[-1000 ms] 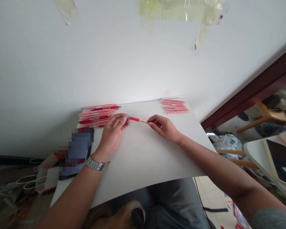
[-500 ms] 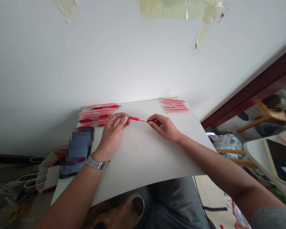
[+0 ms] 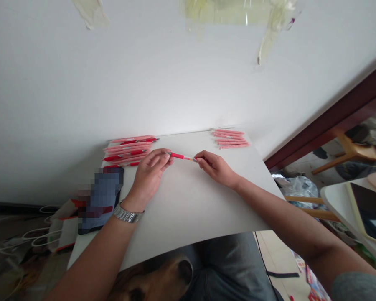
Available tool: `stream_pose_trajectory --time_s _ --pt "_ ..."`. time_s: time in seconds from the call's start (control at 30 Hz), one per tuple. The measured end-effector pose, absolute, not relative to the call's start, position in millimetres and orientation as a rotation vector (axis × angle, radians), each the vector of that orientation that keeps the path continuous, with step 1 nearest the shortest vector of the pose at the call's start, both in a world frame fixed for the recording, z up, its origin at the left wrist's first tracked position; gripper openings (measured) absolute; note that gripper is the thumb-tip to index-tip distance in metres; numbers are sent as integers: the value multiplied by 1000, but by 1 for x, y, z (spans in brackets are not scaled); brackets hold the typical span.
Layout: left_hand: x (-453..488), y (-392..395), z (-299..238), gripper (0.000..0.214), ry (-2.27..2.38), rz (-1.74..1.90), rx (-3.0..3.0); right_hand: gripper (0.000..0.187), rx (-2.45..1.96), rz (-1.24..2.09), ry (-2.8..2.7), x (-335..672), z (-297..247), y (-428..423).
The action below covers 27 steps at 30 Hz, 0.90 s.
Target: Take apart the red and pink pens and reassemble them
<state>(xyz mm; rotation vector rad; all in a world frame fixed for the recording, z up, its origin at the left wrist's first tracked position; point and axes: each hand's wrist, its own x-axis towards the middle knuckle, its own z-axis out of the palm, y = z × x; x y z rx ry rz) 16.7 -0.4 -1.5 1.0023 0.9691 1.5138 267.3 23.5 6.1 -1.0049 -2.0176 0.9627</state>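
Observation:
A red pen (image 3: 181,156) is held level just above the white table (image 3: 188,200), between both hands. My left hand (image 3: 150,172), with a metal watch on its wrist, pinches the pen's tip end with closed fingers. My right hand (image 3: 215,167) has its fingers curled round the other end. To the left of my left hand lies a pile of red and pink pens (image 3: 128,149). A smaller group of pink pen barrels (image 3: 231,139) lies at the table's far right corner.
The table stands against a white wall (image 3: 144,75). A dark blurred object (image 3: 100,200) lies on the table's left edge. A dog's head (image 3: 163,280) is under the near edge by my lap. A second table with a tablet (image 3: 368,211) stands to the right.
My right hand has closed further over its end of the pen, so the red part there is hidden now. The dog's head has shifted a little to the right.

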Motion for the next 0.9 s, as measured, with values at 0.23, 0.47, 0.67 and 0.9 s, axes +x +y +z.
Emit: stream_pose_trajectory --time_s 0.23,0.47,0.67,0.9 --pt "16 -1 -5 24 971 1485 1037 28 -1010 962 -2030 266 6 22" --pt "16 0 -6 24 959 1490 1030 22 -987 972 -1967 268 1 22" --pt "17 -1 -4 24 951 1485 1032 38 -1032 953 -2015 266 5 25" --pt "21 0 -5 25 945 1494 1014 30 -1036 960 -1969 267 2 24"
